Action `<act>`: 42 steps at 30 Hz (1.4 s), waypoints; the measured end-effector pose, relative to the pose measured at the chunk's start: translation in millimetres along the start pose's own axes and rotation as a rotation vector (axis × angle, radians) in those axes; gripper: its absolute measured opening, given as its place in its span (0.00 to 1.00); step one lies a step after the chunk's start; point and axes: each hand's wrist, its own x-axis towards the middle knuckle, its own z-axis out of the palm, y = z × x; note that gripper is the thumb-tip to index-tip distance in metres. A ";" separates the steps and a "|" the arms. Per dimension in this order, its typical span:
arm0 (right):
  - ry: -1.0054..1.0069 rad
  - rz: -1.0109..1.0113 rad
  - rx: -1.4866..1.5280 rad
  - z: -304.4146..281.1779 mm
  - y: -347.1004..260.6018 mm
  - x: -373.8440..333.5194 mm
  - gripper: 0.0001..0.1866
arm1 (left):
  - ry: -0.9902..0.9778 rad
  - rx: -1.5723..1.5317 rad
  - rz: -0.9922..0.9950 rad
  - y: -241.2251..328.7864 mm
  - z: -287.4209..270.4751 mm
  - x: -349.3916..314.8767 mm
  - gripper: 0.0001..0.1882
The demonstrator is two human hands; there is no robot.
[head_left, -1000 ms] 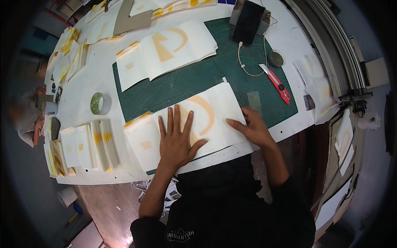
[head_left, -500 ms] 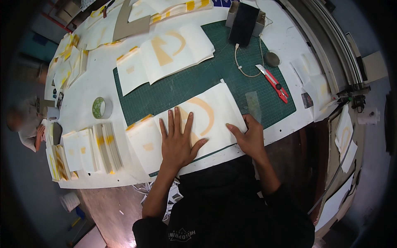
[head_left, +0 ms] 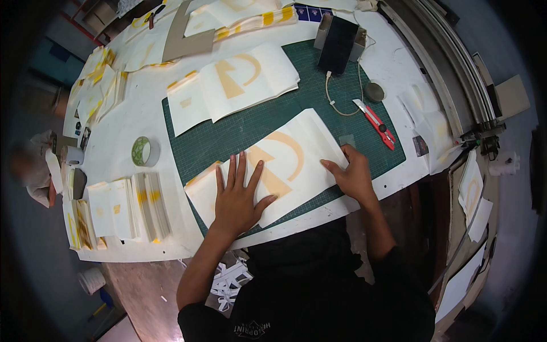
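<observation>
A white printed paper sheet point(head_left: 313, 148) with a pale orange curved shape and a wedge lies tilted on the green cutting mat point(head_left: 359, 102). My left hand point(head_left: 236, 196) rests flat on its left part, fingers spread, covering some of the print. At the sheet's right edge, my right hand point(head_left: 354, 174) has its thumb on top and its other fingers curled at the edge, gripping the paper. Just beyond those fingers a small translucent piece point(head_left: 346, 139) shows, partly hidden. A similar printed sheet point(head_left: 245, 74) lies farther back on the mat.
A red utility knife point(head_left: 376, 125) with its blade out lies right of the sheet, near a round grey object point(head_left: 374, 92) and a cabled black device point(head_left: 337, 47). A tape roll point(head_left: 145, 152) and stacked folded sheets point(head_left: 134, 205) stand left. Another person point(head_left: 40, 171) is far left.
The sheet has shifted and turned slightly on the mat, baring more green along its near edge. Both hands stay on it. The strip along its right edge no longer shows.
</observation>
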 end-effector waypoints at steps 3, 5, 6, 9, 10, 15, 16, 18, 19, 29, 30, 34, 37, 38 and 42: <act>0.010 -0.009 0.009 1.7 -0.8 -0.7 0.16 | 0.056 0.016 0.058 -7.1 5.9 -2.3 0.43; -0.016 0.003 -0.026 1.4 -1.2 0.5 0.17 | 0.054 -0.007 0.040 -10.1 7.7 -4.7 0.42; -0.021 -0.003 -0.048 0.6 1.6 1.8 0.17 | 0.059 -0.022 0.036 -9.5 8.3 -4.4 0.42; -0.037 -0.015 -0.088 0.0 9.1 5.0 0.19 | 0.041 -0.034 0.037 -7.4 7.7 -3.0 0.42; -0.043 -0.015 -0.085 -0.4 8.0 5.2 0.21 | 0.042 -0.012 0.029 -4.1 6.8 -1.5 0.41; -0.015 -0.037 -0.122 1.3 6.9 2.8 0.23 | 0.020 0.111 0.169 11.7 -7.5 21.2 0.41; -0.005 -0.042 -0.154 1.7 4.7 2.3 0.22 | 0.029 0.081 0.183 8.7 -4.4 24.9 0.41; -0.025 -0.029 -0.202 -2.2 2.8 2.8 0.23 | 0.030 0.023 0.196 2.4 4.3 26.3 0.41; -0.055 -0.011 -0.217 -5.4 2.0 4.2 0.25 | 0.030 -0.007 0.203 0.3 7.1 26.3 0.42; 0.455 -0.326 -0.831 -93.3 63.6 135.4 0.27 | 0.059 0.000 0.210 -1.4 11.2 27.4 0.44; 0.401 -0.289 -0.920 -91.0 70.5 141.0 0.27 | 0.061 -0.007 0.207 -1.4 11.8 27.1 0.44; 0.390 -0.310 -0.896 -81.4 94.0 147.0 0.26 | 0.049 -0.002 0.189 -1.7 11.3 25.9 0.44; 0.374 -0.314 -0.759 -82.5 102.2 154.9 0.23 | 0.036 0.002 0.170 -0.6 13.5 25.1 0.44; 0.384 -0.305 -0.724 -82.9 103.8 156.6 0.22 | 0.034 0.000 0.164 -0.3 14.6 25.1 0.44; 0.394 -0.341 -0.875 -81.8 85.2 155.4 0.19 | 0.032 0.022 0.164 -1.0 16.3 24.6 0.44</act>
